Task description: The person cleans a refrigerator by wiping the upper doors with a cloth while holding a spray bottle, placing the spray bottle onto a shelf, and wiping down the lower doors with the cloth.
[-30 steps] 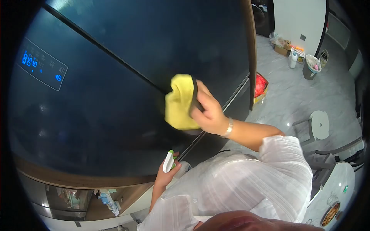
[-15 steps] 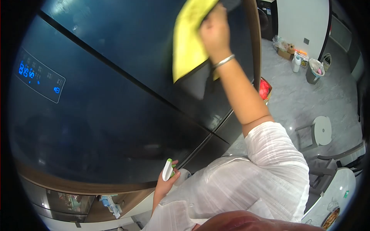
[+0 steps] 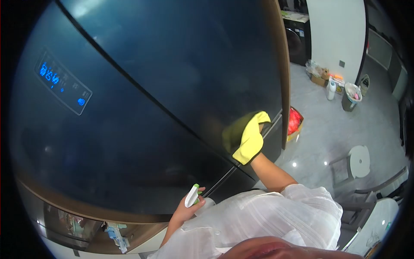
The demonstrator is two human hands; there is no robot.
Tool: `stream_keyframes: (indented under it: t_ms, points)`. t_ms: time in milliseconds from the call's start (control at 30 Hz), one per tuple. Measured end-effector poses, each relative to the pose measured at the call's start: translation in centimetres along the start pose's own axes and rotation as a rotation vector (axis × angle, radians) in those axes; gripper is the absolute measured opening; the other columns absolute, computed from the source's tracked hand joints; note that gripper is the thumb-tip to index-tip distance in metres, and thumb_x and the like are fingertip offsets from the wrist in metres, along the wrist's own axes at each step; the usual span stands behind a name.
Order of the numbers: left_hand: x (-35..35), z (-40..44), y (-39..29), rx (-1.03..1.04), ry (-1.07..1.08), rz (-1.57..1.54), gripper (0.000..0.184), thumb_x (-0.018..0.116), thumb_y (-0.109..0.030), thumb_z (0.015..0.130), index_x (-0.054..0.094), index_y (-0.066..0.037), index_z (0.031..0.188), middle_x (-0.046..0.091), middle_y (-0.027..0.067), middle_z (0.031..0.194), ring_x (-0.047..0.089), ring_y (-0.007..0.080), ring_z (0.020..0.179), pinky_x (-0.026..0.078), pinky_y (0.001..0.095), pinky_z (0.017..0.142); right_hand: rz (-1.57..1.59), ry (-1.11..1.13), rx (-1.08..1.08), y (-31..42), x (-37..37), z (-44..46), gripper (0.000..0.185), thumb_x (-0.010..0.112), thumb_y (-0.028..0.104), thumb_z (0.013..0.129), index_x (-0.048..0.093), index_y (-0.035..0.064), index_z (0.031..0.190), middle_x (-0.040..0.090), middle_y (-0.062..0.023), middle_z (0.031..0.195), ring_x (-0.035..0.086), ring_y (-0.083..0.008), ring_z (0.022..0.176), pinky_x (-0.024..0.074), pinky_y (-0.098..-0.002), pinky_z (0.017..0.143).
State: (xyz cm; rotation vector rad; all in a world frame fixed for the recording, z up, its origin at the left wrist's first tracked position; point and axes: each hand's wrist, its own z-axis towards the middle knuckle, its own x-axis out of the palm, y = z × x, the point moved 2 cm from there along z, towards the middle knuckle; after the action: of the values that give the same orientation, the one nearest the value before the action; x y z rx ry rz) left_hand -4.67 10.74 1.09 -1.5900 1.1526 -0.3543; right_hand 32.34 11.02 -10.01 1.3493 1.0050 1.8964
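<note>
Here, the left hand (image 3: 185, 210) is gripping a spray bottle (image 3: 192, 196); the right hand (image 3: 261, 128), grasping a yellow cloth (image 3: 250, 144), should be pressing it flatter against the dark door (image 3: 211, 82).

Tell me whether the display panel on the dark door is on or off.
On. The display panel on the dark door shows glowing blue digits and a lit blue symbol near its lower corner.

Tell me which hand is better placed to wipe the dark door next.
Probably the right: the right hand, mostly covered by the yellow cloth, is close to the door. The left hand is lower in view and occupied, holding the sprayer.
</note>
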Motion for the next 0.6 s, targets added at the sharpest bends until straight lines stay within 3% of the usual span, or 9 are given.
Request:
stream_keyframes:
  t_ms: [33, 100, 133, 200, 367, 433, 467, 500, 600]
  points:
    - [0.1, 0.1, -0.2, 0.006, 0.002, -0.004, 0.054, 0.077, -0.013, 0.09, 0.059, -0.01, 0.14, 0.059, -0.0056, 0.089, 0.054, 0.0054, 0.085, 0.044, 0.0233, 0.081, 0.143, 0.038, 0.032, 2.5, 2.3, -0.6, 0.037, 0.061, 0.026, 0.096, 0.055, 0.0062, 0.127, 0.06, -0.0088, 0.117, 0.055, -0.0242, 0.113, 0.0436, -0.039, 0.1]
    - [0.2, 0.1, -0.3, 0.017, 0.002, 0.006, 0.054, 0.076, -0.013, 0.09, 0.058, -0.01, 0.141, 0.06, -0.0051, 0.09, 0.054, 0.0056, 0.086, 0.044, 0.0236, 0.081, 0.941, 0.134, 0.3, 8.0, 7.0, -1.5, 0.036, 0.061, 0.028, 0.097, 0.055, 0.0069, 0.126, 0.061, -0.0072, 0.113, 0.057, -0.022, 0.11, 0.0451, -0.0382, 0.098]
    - [0.1, 0.1, -0.2, 0.026, 0.008, 0.001, 0.054, 0.076, -0.013, 0.09, 0.058, -0.01, 0.141, 0.06, -0.0049, 0.09, 0.054, 0.0057, 0.086, 0.045, 0.0237, 0.081, 0.983, 0.228, 0.259, 10.7, 9.0, -2.1, 0.036, 0.061, 0.029, 0.097, 0.054, 0.0073, 0.125, 0.061, -0.0063, 0.111, 0.057, -0.0209, 0.108, 0.0458, -0.0378, 0.097]
    - [-0.3, 0.2, 0.3, 0.042, 0.012, 0.0, 0.054, 0.077, -0.013, 0.089, 0.058, -0.01, 0.141, 0.06, -0.0045, 0.09, 0.055, 0.0061, 0.086, 0.045, 0.0237, 0.081, -0.575, 0.183, -0.959, 18.0, 11.7, -3.2, 0.055, 0.071, 0.032, 0.084, 0.058, 0.0035, 0.13, 0.054, -0.0213, 0.133, 0.042, -0.0425, 0.132, 0.0258, -0.0632, 0.111]
    - [-0.7, 0.0, 0.9, 0.038, -0.04, 0.011, 0.055, 0.078, -0.014, 0.088, 0.059, -0.01, 0.14, 0.061, -0.0037, 0.091, 0.056, 0.007, 0.086, 0.045, 0.0239, 0.08, -0.404, 0.202, -1.366, 31.6, 19.9, 1.3, 0.041, 0.063, 0.022, 0.08, 0.068, 0.0003, 0.114, 0.058, -0.0212, 0.133, 0.042, -0.0438, 0.139, 0.028, -0.0634, 0.114]
    - [-0.4, -0.5, 0.3, 0.013, -0.076, 0.033, 0.055, 0.077, -0.013, 0.088, 0.059, -0.01, 0.139, 0.061, -0.0034, 0.091, 0.056, 0.0073, 0.085, 0.045, 0.024, 0.08, -0.358, 0.039, -1.514, 34.8, 21.3, 6.3, 0.036, 0.061, 0.027, 0.081, 0.069, 0.0011, 0.105, 0.062, -0.0175, 0.12, 0.047, -0.0393, 0.133, 0.0338, -0.0626, 0.108]
    - [-0.3, -0.6, 0.2, 0.0, -0.1, 0.04, 0.055, 0.077, -0.013, 0.087, 0.059, -0.01, 0.139, 0.061, -0.0033, 0.091, 0.057, 0.0074, 0.085, 0.046, 0.0241, 0.08, -0.447, 0.106, -1.471, 36.7, 20.9, 9.7, 0.035, 0.06, 0.027, 0.082, 0.068, 0.0023, 0.105, 0.066, -0.0168, 0.113, 0.056, -0.0374, 0.12, 0.0395, -0.0609, 0.097]
    - [-0.2, -0.5, 0.6, 0.003, -0.105, 0.023, 0.055, 0.077, -0.013, 0.087, 0.059, -0.01, 0.139, 0.061, -0.0033, 0.09, 0.057, 0.0075, 0.085, 0.046, 0.0242, 0.08, -0.326, -0.047, -1.488, 39.5, 19.6, 10.9, 0.016, 0.058, 0.008, 0.081, 0.067, -0.0004, 0.092, 0.064, -0.0216, 0.115, 0.056, -0.0391, 0.117, 0.0393, -0.0568, 0.103]
    - [-0.6, -0.4, 1.6, 0.006, -0.115, -0.005, 0.054, 0.077, -0.013, 0.087, 0.06, -0.011, 0.139, 0.062, -0.0034, 0.09, 0.057, 0.0075, 0.084, 0.046, 0.0244, 0.079, -0.336, -0.192, -1.253, 38.8, 15.9, 21.6, 0.021, 0.053, 0.009, 0.082, 0.064, -0.0066, 0.09, 0.064, -0.029, 0.092, 0.06, -0.0482, 0.091, 0.0465, -0.0533, 0.085]
